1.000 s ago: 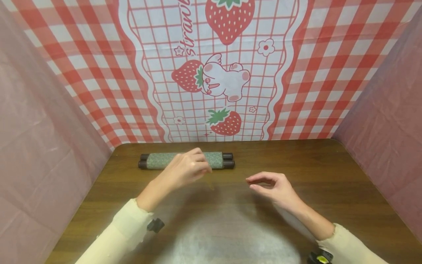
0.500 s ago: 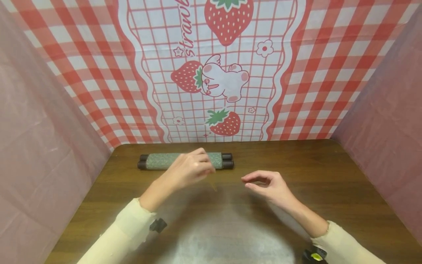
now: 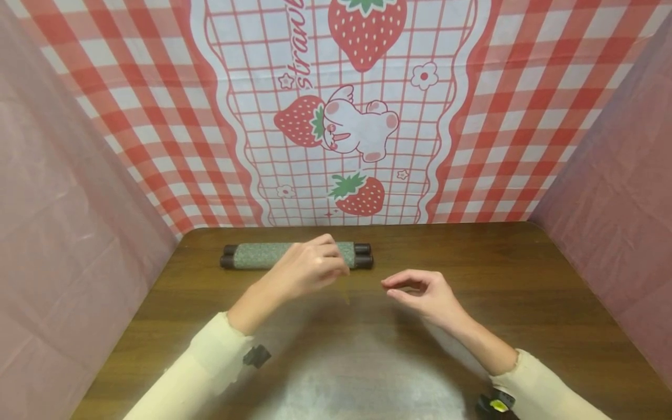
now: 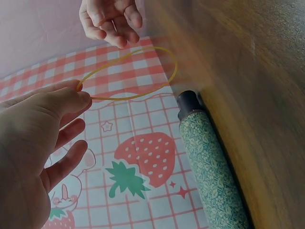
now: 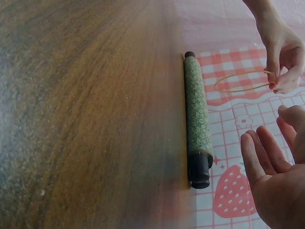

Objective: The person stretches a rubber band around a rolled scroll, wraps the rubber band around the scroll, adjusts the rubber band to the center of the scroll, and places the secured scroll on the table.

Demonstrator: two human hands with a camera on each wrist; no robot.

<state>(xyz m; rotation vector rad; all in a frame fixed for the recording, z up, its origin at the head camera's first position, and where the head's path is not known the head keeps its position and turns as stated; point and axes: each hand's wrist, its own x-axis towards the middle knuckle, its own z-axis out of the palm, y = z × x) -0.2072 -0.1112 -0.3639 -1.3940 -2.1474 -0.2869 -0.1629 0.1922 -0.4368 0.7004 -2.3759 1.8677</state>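
Between thumb and index finger my left hand (image 3: 310, 265) pinches a yellow rubber band (image 4: 119, 99), which hangs as a long loose loop above the table. The left wrist view shows the other left fingers spread apart. My right hand (image 3: 433, 297) is raised to the right of the band, fingers gently bent, thumb apart, holding nothing. In the right wrist view the band stays clear of the right fingers (image 5: 253, 152). Behind the left hand, a rolled scroll (image 3: 257, 256) with a green patterned cover and dark rod ends lies on the table, partly hidden by that hand.
The brown wooden table (image 3: 525, 280) runs back to a red-and-white checked cloth (image 3: 504, 116) printed with strawberries. Pink cloth walls (image 3: 63, 175) stand on both sides. A dark camera mount (image 3: 256, 356) sits at the left wrist.
My left hand has moved slightly right with the rubber band, and my right hand slightly left, so the gap between them is smaller. The scroll has stayed in place.
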